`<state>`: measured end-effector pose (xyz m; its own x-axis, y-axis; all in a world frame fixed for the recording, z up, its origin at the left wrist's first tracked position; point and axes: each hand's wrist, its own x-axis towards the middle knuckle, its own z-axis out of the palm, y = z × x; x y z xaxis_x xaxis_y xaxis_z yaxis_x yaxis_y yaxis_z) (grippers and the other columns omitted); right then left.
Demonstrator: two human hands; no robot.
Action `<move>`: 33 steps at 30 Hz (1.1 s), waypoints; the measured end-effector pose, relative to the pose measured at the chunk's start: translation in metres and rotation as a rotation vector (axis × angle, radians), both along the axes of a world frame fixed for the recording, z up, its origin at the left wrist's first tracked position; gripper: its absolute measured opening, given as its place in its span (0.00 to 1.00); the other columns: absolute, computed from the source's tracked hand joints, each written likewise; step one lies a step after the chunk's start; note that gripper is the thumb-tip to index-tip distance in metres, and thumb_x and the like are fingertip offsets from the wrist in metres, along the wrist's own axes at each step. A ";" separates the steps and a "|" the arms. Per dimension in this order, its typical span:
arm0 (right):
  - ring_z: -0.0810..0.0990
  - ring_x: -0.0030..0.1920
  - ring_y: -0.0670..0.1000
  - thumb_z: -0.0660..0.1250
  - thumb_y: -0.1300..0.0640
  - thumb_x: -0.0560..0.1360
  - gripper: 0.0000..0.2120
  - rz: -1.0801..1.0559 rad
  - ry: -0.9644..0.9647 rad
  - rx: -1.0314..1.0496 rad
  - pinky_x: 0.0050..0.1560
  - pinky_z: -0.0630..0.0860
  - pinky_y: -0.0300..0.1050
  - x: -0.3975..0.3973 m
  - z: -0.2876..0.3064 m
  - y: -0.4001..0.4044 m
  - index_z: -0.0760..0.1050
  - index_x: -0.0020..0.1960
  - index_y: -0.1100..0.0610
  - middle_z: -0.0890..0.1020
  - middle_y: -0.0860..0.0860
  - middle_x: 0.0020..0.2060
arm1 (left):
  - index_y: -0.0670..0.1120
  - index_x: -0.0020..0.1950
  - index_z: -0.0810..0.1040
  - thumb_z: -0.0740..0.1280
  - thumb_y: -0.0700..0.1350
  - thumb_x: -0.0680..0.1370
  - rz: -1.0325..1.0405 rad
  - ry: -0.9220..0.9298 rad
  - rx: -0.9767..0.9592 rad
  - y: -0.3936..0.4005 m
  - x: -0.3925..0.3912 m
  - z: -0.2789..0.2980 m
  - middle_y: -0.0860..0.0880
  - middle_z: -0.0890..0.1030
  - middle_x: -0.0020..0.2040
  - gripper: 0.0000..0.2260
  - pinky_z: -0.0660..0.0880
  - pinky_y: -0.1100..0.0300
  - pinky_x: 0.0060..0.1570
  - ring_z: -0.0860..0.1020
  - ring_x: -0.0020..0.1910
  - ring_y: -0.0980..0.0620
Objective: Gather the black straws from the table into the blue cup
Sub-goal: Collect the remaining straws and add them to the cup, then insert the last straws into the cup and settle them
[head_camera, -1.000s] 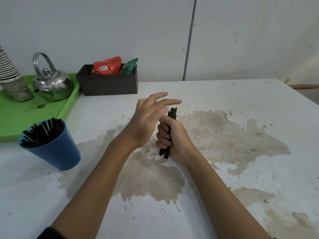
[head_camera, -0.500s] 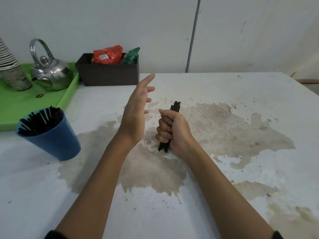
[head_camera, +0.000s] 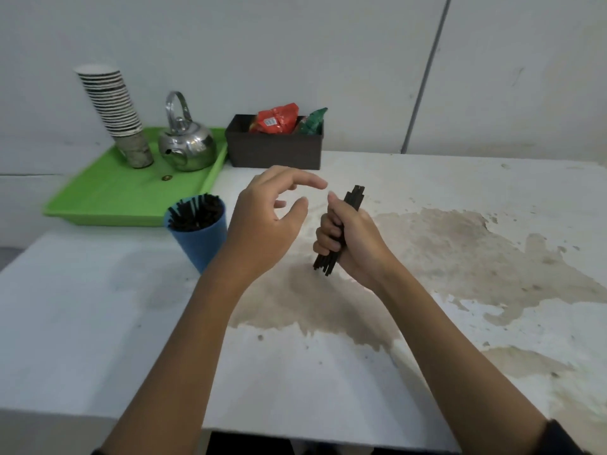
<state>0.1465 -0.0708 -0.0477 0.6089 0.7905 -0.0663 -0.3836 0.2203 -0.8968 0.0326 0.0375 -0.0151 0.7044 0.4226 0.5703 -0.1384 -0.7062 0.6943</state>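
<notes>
My right hand (head_camera: 353, 239) is closed around a bundle of black straws (head_camera: 354, 198), held nearly upright above the stained white table (head_camera: 460, 257); the straw ends stick out above and below my fist. My left hand (head_camera: 267, 221) hovers just left of the bundle, empty, with its fingers curled and apart. The blue cup (head_camera: 201, 239) stands on the table to the left of my left hand, partly hidden by my left wrist, and holds several black straws.
A green tray (head_camera: 108, 195) at the back left carries a steel kettle (head_camera: 187, 146) and a tall stack of paper cups (head_camera: 113, 110). A dark box (head_camera: 274, 149) with red and green packets stands against the wall. The table's near edge runs below my forearms.
My left hand has come off the bundle and curled its fingers beside it. The view has swung left and back, so the cup now lies close to my left hand.
</notes>
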 end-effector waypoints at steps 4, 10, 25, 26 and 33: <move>0.59 0.24 0.50 0.62 0.51 0.82 0.22 0.016 0.061 0.071 0.26 0.66 0.42 -0.019 0.022 0.030 0.59 0.32 0.54 0.58 0.49 0.26 | 0.57 0.56 0.82 0.68 0.40 0.77 0.138 -0.003 0.137 0.023 -0.032 0.010 0.63 0.81 0.56 0.14 0.73 0.60 0.58 0.75 0.59 0.58; 0.59 0.23 0.49 0.62 0.53 0.82 0.22 0.054 0.115 0.123 0.26 0.64 0.43 -0.042 0.046 0.066 0.60 0.32 0.54 0.60 0.49 0.25 | 0.48 0.68 0.78 0.71 0.44 0.78 0.345 -0.140 0.323 0.048 -0.071 0.004 0.58 0.77 0.65 0.18 0.61 0.65 0.71 0.71 0.71 0.50; 0.60 0.22 0.48 0.59 0.51 0.84 0.23 0.014 0.096 0.178 0.27 0.65 0.42 -0.058 0.080 0.101 0.61 0.32 0.56 0.62 0.49 0.24 | 0.56 0.78 0.62 0.79 0.67 0.64 0.362 -0.159 -0.321 0.069 -0.088 -0.070 0.66 0.70 0.71 0.48 0.72 0.59 0.68 0.67 0.71 0.70; 0.61 0.22 0.48 0.59 0.51 0.84 0.23 0.006 0.093 0.186 0.27 0.66 0.41 -0.058 0.083 0.104 0.61 0.32 0.56 0.62 0.49 0.24 | 0.56 0.78 0.63 0.80 0.66 0.63 0.350 -0.153 -0.348 0.069 -0.088 -0.074 0.68 0.71 0.69 0.48 0.74 0.61 0.65 0.69 0.69 0.70; 0.59 0.23 0.49 0.57 0.53 0.84 0.22 -0.009 0.062 0.217 0.27 0.66 0.43 -0.064 0.098 0.130 0.60 0.32 0.56 0.60 0.50 0.25 | 0.73 0.62 0.70 0.81 0.60 0.65 0.317 -0.138 -0.391 0.067 -0.087 -0.078 0.70 0.80 0.56 0.31 0.81 0.66 0.42 0.81 0.52 0.65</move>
<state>0.0825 0.0591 0.0503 0.6163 0.7846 0.0674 -0.4333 0.4093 -0.8030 -0.0540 0.1047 -0.0927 0.4363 0.8030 0.4060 -0.0686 -0.4202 0.9048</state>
